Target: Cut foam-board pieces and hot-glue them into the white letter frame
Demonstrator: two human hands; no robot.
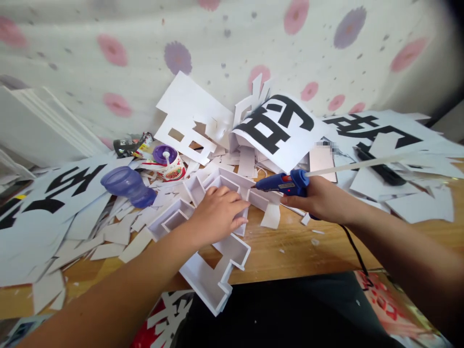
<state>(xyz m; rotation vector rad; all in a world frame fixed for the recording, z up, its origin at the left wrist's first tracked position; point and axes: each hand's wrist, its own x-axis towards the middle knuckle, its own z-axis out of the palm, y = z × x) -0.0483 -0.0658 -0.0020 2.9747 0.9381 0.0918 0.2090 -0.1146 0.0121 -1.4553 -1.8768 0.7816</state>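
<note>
A hollow white foam-board character (206, 282) with upright side walls lies on the table, partly jutting over its front edge. My left hand (222, 212) grips its middle, fingers bent over an inner wall and thumb on the near side; part of the character is hidden under it. In my right hand (322, 199) is a blue hot glue gun (284, 183), with a red light showing on its body. The nozzle points left, close to the character's right-hand walls. A long, pale glue stick (357, 165) sticks out of the gun's back.
White scraps (112, 237) cover the left of the wooden table (261, 261). Behind stand a purple cup (128, 186), a food tub (172, 166) and printed character sheets (279, 123). A black-handled cutter (382, 166) and a phone (322, 162) lie right. The gun's black cord (353, 246) hangs over the edge.
</note>
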